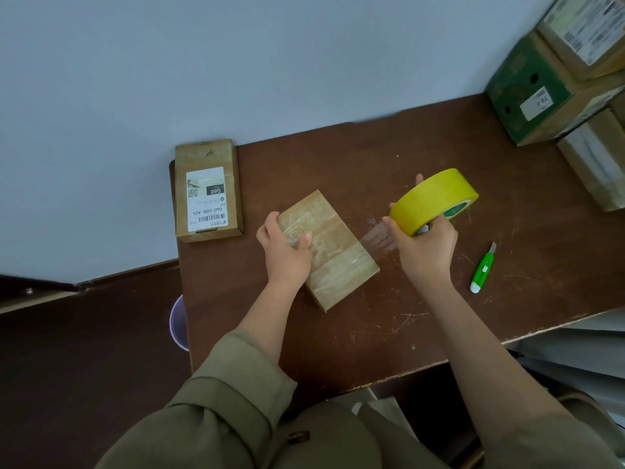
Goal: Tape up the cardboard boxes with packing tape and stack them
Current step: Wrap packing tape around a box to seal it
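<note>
At the centre of the frame a small cardboard box lies flat on the brown table, already glossy with clear tape; the left hand holds it down at its left edge, thumb over the top and fingers curled round the far side. Just right of it the right hand grips a yellow tape roll raised off the table, fingers clamped round the roll; a short clear strip stretches from the roll to the box's right edge.

The likely trouble lies in that strip; pulled at a slant it could crease or fold onto itself, and a hard tug might drag the light box from under the left hand; the strip looks uncut, and the green utility knife lies on the table to the right, apart from both hands.

A labelled box stands at the table's left corner; more boxes pile up at the upper right of the frame.
</note>
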Demonstrator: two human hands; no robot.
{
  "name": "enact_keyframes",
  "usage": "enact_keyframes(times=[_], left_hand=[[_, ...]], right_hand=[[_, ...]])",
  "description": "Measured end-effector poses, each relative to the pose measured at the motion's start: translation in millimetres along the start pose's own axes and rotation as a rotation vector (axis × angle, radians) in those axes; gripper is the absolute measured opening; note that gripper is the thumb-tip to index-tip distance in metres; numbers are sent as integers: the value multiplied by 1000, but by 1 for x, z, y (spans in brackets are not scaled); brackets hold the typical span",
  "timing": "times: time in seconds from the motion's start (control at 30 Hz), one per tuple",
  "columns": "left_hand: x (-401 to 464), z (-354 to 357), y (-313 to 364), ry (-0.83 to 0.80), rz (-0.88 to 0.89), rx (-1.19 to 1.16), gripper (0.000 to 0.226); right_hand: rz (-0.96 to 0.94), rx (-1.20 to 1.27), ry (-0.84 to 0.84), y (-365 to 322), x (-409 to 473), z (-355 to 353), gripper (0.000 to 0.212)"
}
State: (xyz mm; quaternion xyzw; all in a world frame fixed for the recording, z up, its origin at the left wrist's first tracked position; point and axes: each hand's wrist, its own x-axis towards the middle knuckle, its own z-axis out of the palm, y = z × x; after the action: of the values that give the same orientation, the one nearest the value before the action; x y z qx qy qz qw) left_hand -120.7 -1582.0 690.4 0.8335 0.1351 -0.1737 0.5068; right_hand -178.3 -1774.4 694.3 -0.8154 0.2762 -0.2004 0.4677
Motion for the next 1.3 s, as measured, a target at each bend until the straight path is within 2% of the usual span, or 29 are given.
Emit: enact_keyframes(times=[0.07,0.2,0.3,0.4,0.53,0.67,0.77,0.93,1.3], left_hand=[[0,-1,1,3,9,4,63],[0,-1,1,3,10,18,62],[-1,-1,2,8,12,27,62],[0,-1,5,11,12,40,61],[0,-1,3,18,4,49,63],[1,-2,6,1,5,49,63],[2,-2,5,1,10,65,62],[0,-2,5,-13,22,70,63],[3,-3,0,-19,42,97,63]], right_hand=[[-26,5,16,-1,-4,1,42],[-152,31,31,-6,-12,1,66],[-282,-13,45,-13,-18,4,69],[-304,53,137,-30,-13,-5,73],[-441,-30,33,-48,5,-11,75],[-374,24,46,-48,5,-16,40],[-339,45,31,-46,1,-22,54],[-185,20,20,-31,9,-23,44],[30,5,-37,7,24,-7,45]])
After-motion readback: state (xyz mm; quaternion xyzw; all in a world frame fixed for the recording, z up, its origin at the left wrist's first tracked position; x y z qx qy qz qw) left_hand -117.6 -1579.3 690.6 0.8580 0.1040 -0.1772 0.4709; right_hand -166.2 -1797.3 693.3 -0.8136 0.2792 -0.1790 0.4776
